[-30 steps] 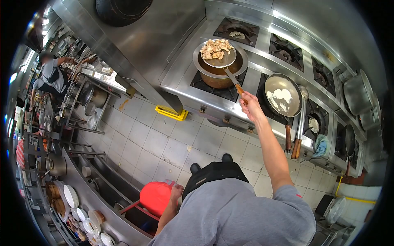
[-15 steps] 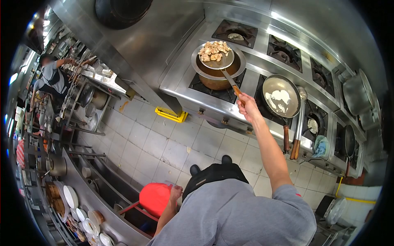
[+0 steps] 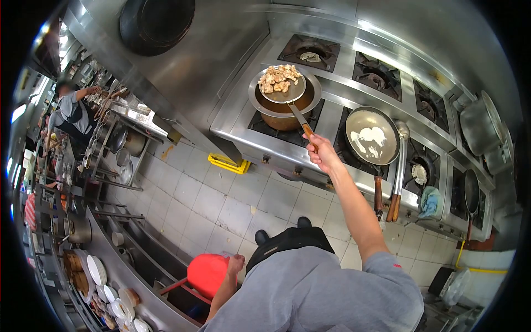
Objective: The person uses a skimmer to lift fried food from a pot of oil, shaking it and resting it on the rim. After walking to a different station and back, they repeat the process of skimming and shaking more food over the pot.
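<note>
My right hand [image 3: 322,153] is closed round the wooden handle of a skimmer [image 3: 297,113]. Its round mesh head is over a wide-rimmed pot [image 3: 281,121] on a burner, and browned chunks of food [image 3: 280,78] lie in it. To the right of that hand, a frying pan [image 3: 358,117] sits on another burner with a white substance [image 3: 371,138] in it. My left hand [image 3: 236,264] hangs low at my side with its fingers curled. It is beside a red rounded object [image 3: 208,275]; whether anything is inside the fingers is hidden.
Two long-handled utensils [image 3: 399,166] lean right of the pan, near a teal cloth [image 3: 430,201]. More pots [image 3: 480,124] stand at far right. A yellow plastic piece [image 3: 228,163] is on the tiled floor. Plates [image 3: 96,270] stand lower left. Another person [image 3: 77,113] works far left.
The whole view has shifted slightly, so the stove items appear a little further left and lower. My right hand still holds the skimmer over the pot.
</note>
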